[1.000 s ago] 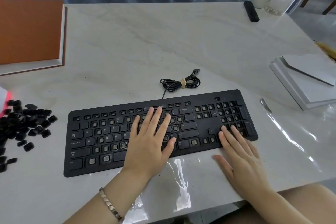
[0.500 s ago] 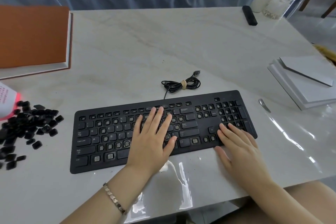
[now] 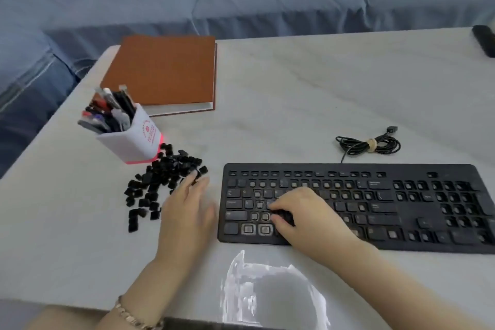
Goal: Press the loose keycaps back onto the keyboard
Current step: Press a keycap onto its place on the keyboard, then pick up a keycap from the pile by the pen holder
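Reaching out over the pale marble-patterned table [image 3: 294,88], the left hand [image 3: 187,211] lies with its fingers [image 3: 197,182] stretched nearly straight, their tips touching the near edge of the heap of loose black plastic keycaps [image 3: 160,177]. The heap sits just left of the flat black computer keyboard [image 3: 417,211] and against the foot of a white and pink pen cup [image 3: 134,139] stuffed with pens. Many of the keyboard's sockets are bare.

The right hand [image 3: 308,217] rests on the keyboard's left part, fingers curled down. Blur hides whether the dark shape beneath them is a held cap, so I cannot tell its grip.

A brown hardcover notebook [image 3: 166,72] lies behind the cup. The keyboard's coiled black cable [image 3: 369,144] lies behind the keyboard.
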Demonstrator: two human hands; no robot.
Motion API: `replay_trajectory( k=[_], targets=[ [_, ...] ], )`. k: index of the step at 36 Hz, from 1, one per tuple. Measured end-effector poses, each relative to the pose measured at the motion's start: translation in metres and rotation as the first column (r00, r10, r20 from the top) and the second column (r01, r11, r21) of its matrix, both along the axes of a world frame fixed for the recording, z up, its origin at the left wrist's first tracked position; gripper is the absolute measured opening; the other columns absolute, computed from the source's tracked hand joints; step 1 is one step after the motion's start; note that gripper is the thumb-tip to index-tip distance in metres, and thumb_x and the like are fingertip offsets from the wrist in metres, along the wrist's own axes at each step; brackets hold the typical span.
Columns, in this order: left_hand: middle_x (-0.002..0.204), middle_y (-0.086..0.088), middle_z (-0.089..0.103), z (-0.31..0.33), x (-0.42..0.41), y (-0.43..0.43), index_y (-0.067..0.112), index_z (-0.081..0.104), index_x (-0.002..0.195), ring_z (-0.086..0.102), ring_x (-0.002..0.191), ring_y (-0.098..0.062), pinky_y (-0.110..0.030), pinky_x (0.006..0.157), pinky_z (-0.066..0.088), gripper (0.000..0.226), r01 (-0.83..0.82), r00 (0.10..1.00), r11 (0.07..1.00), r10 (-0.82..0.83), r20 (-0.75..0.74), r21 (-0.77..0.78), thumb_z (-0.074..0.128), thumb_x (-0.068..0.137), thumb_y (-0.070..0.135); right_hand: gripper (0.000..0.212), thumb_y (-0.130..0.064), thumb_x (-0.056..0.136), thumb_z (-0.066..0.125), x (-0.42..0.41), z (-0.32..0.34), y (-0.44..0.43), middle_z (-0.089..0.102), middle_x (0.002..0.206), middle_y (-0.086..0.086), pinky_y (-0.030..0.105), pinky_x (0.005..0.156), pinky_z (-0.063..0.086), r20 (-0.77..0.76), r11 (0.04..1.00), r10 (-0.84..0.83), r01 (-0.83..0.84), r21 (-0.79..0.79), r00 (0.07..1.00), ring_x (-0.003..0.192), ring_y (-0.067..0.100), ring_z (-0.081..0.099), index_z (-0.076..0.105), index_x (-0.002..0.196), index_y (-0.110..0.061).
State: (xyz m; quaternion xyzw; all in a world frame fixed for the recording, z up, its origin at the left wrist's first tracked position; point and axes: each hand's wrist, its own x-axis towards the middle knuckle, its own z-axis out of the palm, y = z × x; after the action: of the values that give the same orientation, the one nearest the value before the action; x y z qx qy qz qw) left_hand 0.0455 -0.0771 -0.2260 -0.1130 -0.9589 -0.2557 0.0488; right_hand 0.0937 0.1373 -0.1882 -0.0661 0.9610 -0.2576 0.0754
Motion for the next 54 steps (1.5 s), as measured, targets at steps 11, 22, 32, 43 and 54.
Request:
replay_trajectory(
  k=[11, 22, 32, 43, 54],
  targets=[
    [0.107, 0.001, 0.055, -0.001, -0.005, -0.085, 0.017, 0.064, 0.116, 0.049, 0.098, -0.019, -0.031, 0.082, 0.043, 0.031, -0.245, 0.955, 0.964, 0.258, 0.146, -0.103, 0.064, 0.088, 0.030, 0.032, -0.021, 0.095, 0.043, -0.052, 0.001, -0.086, 0.053, 0.130, -0.002, 0.028, 0.103, 0.034, 0.072, 0.986, 0.145, -0.137, -0.098, 0.987, 0.124, 0.014, 0.041, 0.057, 0.125, -0.019],
    [0.090, 0.005, 0.053, -0.005, -0.010, -0.090, 0.010, 0.064, 0.098, 0.051, 0.081, -0.014, -0.023, 0.067, 0.035, 0.012, -0.159, 0.980, 0.987, 0.161, 0.119, -0.028, 0.059, 0.092, 0.019, 0.035, -0.013, 0.095, 0.047, -0.094, -0.027, -0.153, 0.044, 0.128, 0.004, 0.032, 0.089, 0.040, 0.097, 0.951, 0.282, -0.292, 0.100, 0.954, 0.123, 0.022, 0.036, 0.050, 0.130, -0.016],
    [0.074, 0.000, 0.058, 0.002, -0.015, -0.086, 0.017, 0.058, 0.082, 0.053, 0.068, -0.012, -0.013, 0.057, 0.037, 0.009, -0.313, 0.936, 0.923, 0.259, 0.238, 0.226, 0.057, 0.091, 0.015, 0.027, -0.017, 0.095, 0.042, -0.094, -0.033, -0.148, 0.056, 0.110, 0.009, 0.032, 0.083, 0.045, 0.062, 0.979, 0.194, -0.197, 0.050, 0.979, 0.104, 0.025, 0.052, 0.060, 0.113, -0.007],
    [0.060, -0.005, 0.046, 0.033, -0.019, -0.052, 0.013, 0.040, 0.072, 0.037, 0.045, -0.010, -0.017, 0.036, 0.030, 0.012, -0.780, 0.613, -0.079, -0.303, 0.730, 0.621, 0.033, 0.077, 0.004, 0.028, 0.001, 0.095, 0.040, -0.062, -0.002, -0.109, 0.063, 0.075, 0.008, 0.015, 0.058, 0.053, 0.581, 0.413, -0.112, 0.570, -0.711, 0.806, 0.054, 0.007, 0.065, 0.063, 0.083, -0.011],
    [0.062, -0.006, 0.046, 0.030, -0.009, -0.021, 0.007, 0.048, 0.074, 0.036, 0.047, -0.011, -0.017, 0.038, 0.026, 0.015, -0.803, 0.546, 0.044, -0.346, 0.763, 0.594, 0.036, 0.083, 0.009, 0.022, 0.006, 0.088, 0.054, -0.031, 0.013, -0.070, 0.072, 0.078, 0.006, 0.014, 0.062, 0.053, 0.587, 0.231, -0.147, 0.604, -0.762, 0.796, 0.072, 0.014, 0.071, 0.065, 0.092, -0.013]
  ],
)
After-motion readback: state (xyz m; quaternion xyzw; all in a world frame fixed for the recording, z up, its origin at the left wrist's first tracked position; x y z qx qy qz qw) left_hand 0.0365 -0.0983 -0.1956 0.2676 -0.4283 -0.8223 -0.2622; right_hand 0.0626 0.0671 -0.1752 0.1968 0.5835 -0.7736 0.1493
